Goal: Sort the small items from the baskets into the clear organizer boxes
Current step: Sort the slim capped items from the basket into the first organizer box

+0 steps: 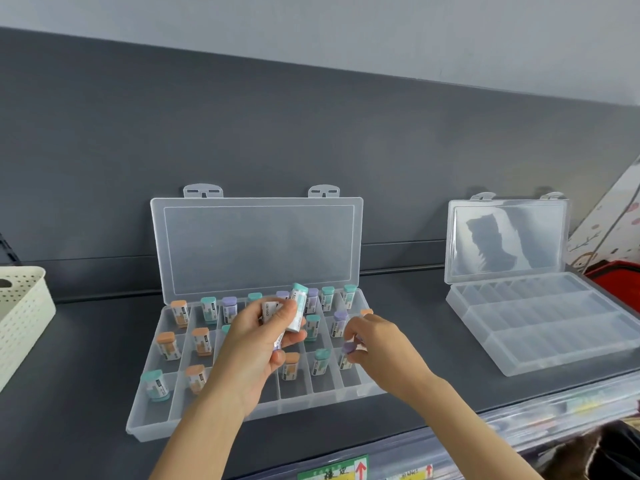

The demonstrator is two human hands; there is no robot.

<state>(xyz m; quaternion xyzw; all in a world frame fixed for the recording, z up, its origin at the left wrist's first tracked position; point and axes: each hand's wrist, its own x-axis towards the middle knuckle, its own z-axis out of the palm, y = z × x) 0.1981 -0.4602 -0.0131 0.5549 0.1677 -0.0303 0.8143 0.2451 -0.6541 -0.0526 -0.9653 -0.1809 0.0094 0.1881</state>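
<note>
A clear organizer box [152,427] lies open on the dark shelf, its lid leaning against the back wall. Several small erasers with orange, teal and purple ends stand in its compartments, such as an orange one [168,345]. My left hand [256,348] hovers over the box's middle and grips a few erasers, a teal-capped one [298,306] sticking up. My right hand [374,341] pinches a purple-capped eraser [348,348] low inside a right-hand compartment. A second clear organizer box [540,327] stands open at the right with nothing in it.
A cream perforated basket [20,317] sits at the left edge of the shelf. A red bin [620,271] shows behind the right box. Price labels run along the shelf's front edge [346,469].
</note>
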